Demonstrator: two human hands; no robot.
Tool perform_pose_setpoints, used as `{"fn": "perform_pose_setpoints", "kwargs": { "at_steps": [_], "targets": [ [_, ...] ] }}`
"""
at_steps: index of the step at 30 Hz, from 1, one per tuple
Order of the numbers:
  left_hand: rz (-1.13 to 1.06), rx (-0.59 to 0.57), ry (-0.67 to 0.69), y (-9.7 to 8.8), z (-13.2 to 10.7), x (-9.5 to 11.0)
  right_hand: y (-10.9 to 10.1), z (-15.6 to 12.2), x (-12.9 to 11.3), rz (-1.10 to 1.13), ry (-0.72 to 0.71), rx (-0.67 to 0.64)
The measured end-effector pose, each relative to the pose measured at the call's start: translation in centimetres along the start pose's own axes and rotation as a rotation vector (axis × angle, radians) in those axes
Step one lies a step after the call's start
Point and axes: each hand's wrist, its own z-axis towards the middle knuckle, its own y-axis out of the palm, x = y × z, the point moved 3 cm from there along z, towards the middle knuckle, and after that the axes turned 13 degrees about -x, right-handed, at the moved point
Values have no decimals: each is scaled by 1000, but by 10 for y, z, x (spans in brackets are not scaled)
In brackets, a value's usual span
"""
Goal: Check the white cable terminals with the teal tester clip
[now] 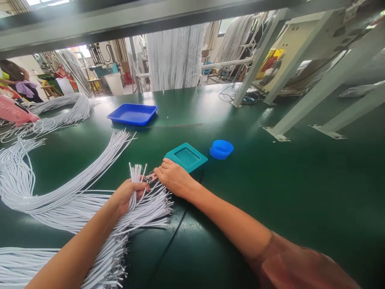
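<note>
My left hand (128,194) is closed around a small bunch of white cables (136,175), whose tips point upward above the fingers. Pinched in my right hand (173,176) is a small hand tool that looks like pliers (151,177), with a metal head and pinkish handles. Its head is at one cable beside my left fingertips; whether it grips the cable I cannot tell. Under both hands lies a thick pile of white cables (150,210) with metal-tipped ends. A teal tray (187,155) sits just beyond my right hand.
A blue round cup (221,149) stands right of the teal tray, and a blue tray (132,114) lies farther back. More white cable bundles (69,188) cover the left of the green table (270,208). Metal frame legs (282,128) rise at the right. Another person (18,80) is at far left.
</note>
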Motion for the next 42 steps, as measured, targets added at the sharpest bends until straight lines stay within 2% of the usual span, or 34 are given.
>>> {"fn": "perform_pose_setpoints", "kwargs": {
  "at_steps": [4,6,7,10,13,18,23,26,29,32,35,38,42],
  "targets": [
    [-47,-20,-31,1,1,1,-4,-2,4,52,-3,-7],
    [-68,-33,-42,1,1,2,-7,-6,11,100,30,44],
    [-76,-40,-48,1,1,2,-8,-8,17,122,76,84],
    [-104,-48,-76,-2,1,1,-8,-15,34,154,344,164],
    [-134,-36,-88,-4,1,1,-2,-17,40,169,473,122],
    [-154,-61,-35,-4,-8,5,1,-15,39,226,451,79],
    [-117,-128,54,-1,-19,10,-5,-16,41,358,402,181],
    [-73,-128,63,0,-22,10,-15,-15,38,558,335,272],
    [7,-139,84,4,-25,11,-26,-15,29,835,330,342],
    [120,-149,109,9,-29,11,-27,-12,17,1183,339,313],
    [223,-139,110,11,-31,10,-20,-9,6,1521,286,272],
    [259,-120,116,12,-31,8,-13,-8,2,1625,289,289],
    [329,-76,214,12,-29,10,-12,-7,3,1633,289,283]
  ]
}}
